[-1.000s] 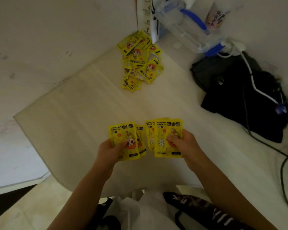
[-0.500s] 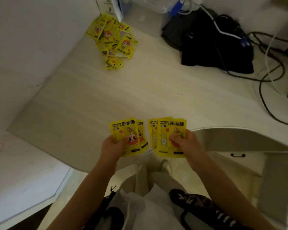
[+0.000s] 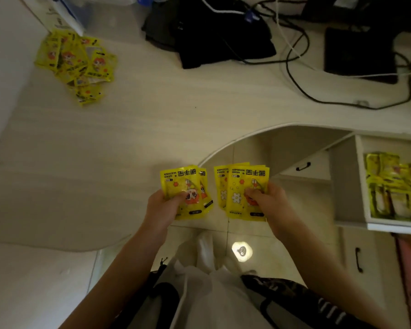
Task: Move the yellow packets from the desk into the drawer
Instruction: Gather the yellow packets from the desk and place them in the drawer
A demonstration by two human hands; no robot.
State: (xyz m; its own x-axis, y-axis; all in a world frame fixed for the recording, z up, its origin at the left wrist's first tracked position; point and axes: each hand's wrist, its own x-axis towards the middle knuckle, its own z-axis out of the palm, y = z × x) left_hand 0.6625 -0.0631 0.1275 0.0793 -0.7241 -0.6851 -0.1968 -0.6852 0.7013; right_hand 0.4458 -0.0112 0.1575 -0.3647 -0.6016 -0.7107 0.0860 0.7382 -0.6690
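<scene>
Head view, step in hand: carrying. Both hands are loaded with hand-warmer packets and held over the front edge of the bench (image 3: 133, 143), so the pick-up looks done and the drop-off is not yet made.

Head view, left hand (image 3: 160, 206): fingers (image 3: 179, 195) curled closed on a small fan of hand-warmer packets (image 3: 184, 186), at least two, printed faces up.

Head view, right hand (image 3: 267, 200): fingers (image 3: 253, 192) closed on a second fan of packets (image 3: 241, 186), three or so overlapping (exact count hard to read).

Head view, open drawer (image 3: 365, 186): pulled out to the right of both hands, below the bench edge, with yellow packets (image 3: 394, 186) already lying in it.

Head view, loose pile of packets (image 3: 75, 62): on the bench top, far from the drawer, at the back left corner beside a white box (image 3: 64, 15).

Head view, other things: a black pouch (image 3: 214, 36) and dark cables (image 3: 294, 55) sit at the back of the bench, between the pile and the drawer side, clear of the hands.

Progress, as a judgement: partly done, since some packets are in the drawer, some in hand and a pile is left.

Next move calls for: swinging both hands right, over the drawer's near wall, then opening the fingers low inside so the slippery packets land flat (the right hand is nearer and would likely go first). A return for the pile would follow.
</scene>
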